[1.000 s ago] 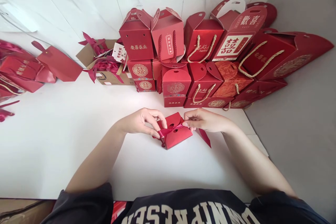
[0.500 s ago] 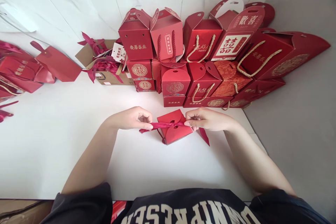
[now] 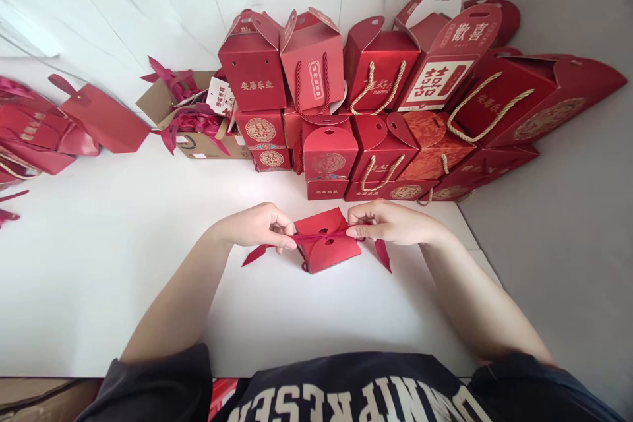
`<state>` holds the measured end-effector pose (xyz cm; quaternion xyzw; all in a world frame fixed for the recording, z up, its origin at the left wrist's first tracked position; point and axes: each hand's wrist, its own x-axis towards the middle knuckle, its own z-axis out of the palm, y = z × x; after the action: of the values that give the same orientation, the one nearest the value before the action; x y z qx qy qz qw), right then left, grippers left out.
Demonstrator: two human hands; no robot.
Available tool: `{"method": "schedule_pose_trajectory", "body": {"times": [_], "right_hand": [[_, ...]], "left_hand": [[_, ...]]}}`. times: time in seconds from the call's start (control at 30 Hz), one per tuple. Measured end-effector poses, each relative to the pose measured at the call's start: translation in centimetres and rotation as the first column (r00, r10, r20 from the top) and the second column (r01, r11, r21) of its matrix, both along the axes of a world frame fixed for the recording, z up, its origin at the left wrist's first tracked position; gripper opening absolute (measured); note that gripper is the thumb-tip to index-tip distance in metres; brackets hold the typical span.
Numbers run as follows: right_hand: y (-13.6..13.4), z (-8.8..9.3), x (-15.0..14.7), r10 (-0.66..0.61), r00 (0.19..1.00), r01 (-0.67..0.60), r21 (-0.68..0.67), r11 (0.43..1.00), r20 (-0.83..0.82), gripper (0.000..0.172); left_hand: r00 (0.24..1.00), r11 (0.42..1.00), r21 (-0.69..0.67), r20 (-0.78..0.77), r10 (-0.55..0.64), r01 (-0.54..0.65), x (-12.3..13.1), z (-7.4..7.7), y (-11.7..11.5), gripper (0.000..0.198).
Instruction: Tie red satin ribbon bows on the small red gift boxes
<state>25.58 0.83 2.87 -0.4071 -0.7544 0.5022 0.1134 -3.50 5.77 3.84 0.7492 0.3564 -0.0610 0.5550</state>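
A small red gift box (image 3: 332, 252) with curved closing flaps stands on the white table in front of me. A dark red ribbon (image 3: 316, 237) crosses its top and meets in a knot or crossing at the middle, between the flaps. At the box's left edge, my left hand (image 3: 267, 227) pinches one side of the ribbon, its loose tail hanging out beyond the fingers. My right hand (image 3: 383, 223) pinches the other side close to the box's right corner, with another tail dangling below it. A dark cord shows at the box's left side.
Stacked red gift boxes (image 3: 329, 158), some with rope handles, line the back by the tiled wall. A cardboard box (image 3: 212, 148) full of ribbons stands left of them. More red boxes (image 3: 34, 135) lie at far left. A grey wall (image 3: 568, 224) bounds the right.
My left hand has slid right along the ribbon to the box's edge, leaving a longer tail on the left. My right hand has barely moved. The view has shifted slightly.
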Motion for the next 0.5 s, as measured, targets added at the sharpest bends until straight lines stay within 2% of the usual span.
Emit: {"method": "schedule_pose_trajectory", "body": {"times": [0.23,0.37,0.43,0.5], "right_hand": [[0.2,-0.4,0.0,-0.007,1.0,0.007,-0.03,1.0,-0.011,0.03],[0.2,-0.5,0.0,-0.013,1.0,0.012,-0.053,0.999,-0.017,0.03],[0.1,-0.5,-0.1,-0.017,0.999,0.015,-0.066,0.998,-0.029,0.03],[0.1,-0.6,-0.2,-0.019,0.999,0.016,-0.067,0.998,-0.037,0.031]], "left_hand": [[0.996,0.996,-0.022,0.0,-0.085,0.085,-0.9,0.2,0.4,0.021],[0.983,0.993,-0.033,0.153,-0.105,0.112,-1.0,0.4,0.4,0.015],[0.962,0.998,-0.01,0.265,-0.061,0.065,-0.7,0.2,0.1,0.013],[0.938,0.999,-0.041,0.345,-0.001,0.016,-0.1,-0.1,-0.2,0.014]]}}
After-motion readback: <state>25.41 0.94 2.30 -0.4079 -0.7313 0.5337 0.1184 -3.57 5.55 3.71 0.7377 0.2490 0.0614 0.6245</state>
